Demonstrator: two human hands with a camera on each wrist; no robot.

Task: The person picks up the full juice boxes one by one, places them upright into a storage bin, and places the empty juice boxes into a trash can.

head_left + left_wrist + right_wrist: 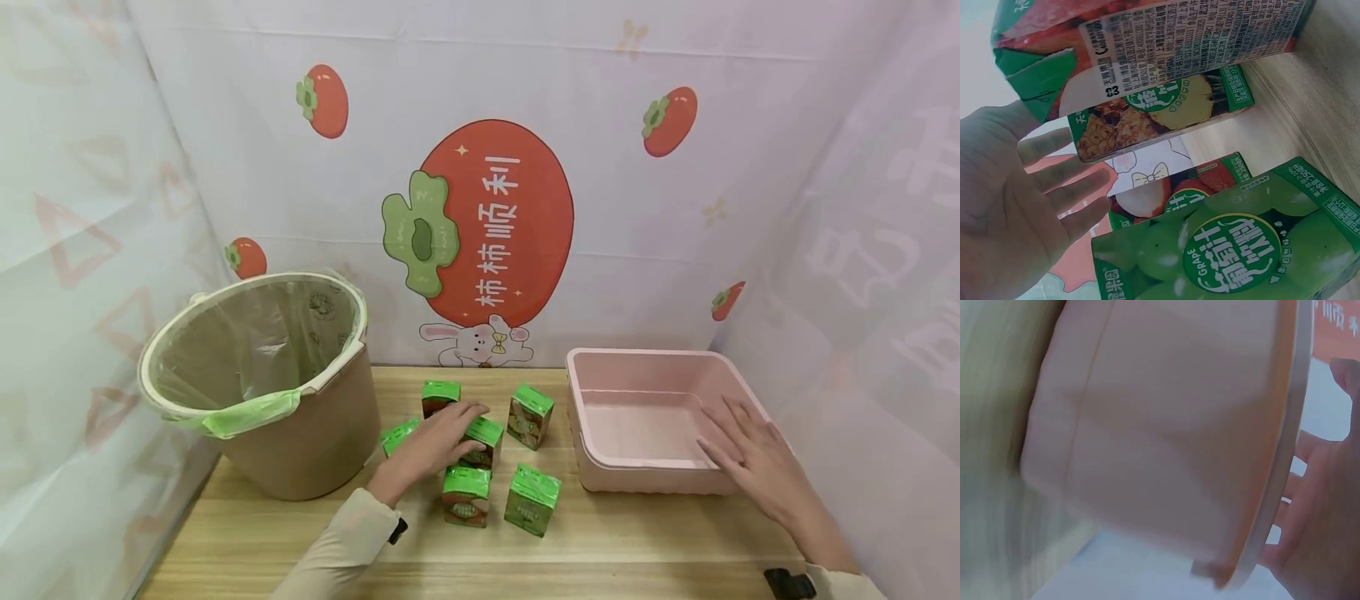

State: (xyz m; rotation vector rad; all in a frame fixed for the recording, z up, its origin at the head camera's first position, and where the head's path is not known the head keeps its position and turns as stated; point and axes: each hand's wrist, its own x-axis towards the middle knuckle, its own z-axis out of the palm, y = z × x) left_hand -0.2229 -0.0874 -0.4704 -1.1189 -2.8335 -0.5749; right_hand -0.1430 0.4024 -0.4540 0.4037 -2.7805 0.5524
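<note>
My left hand (429, 443) reaches over a group of small juice cartons with green tops. Its thumb and fingers are spread around the top of one juice carton (484, 439). Seen from the left wrist, the fingers are extended beside a grape juice carton (1235, 250) and a pineapple juice carton (1166, 115). Over at the right, my right hand (757, 462) hovers above the front right corner of a pink plastic basin (637, 477), fingers spread and holding nothing. The right wrist view shows those fingers close to the basin's rim (1279, 450).
At the left stands a brown bin (315, 450) lined with a clear green-edged bag. More juice cartons surround my left hand, including one at the front (466, 497), one at front right (532, 500) and one behind (530, 415). A printed cloth (615, 250) encloses the wooden table.
</note>
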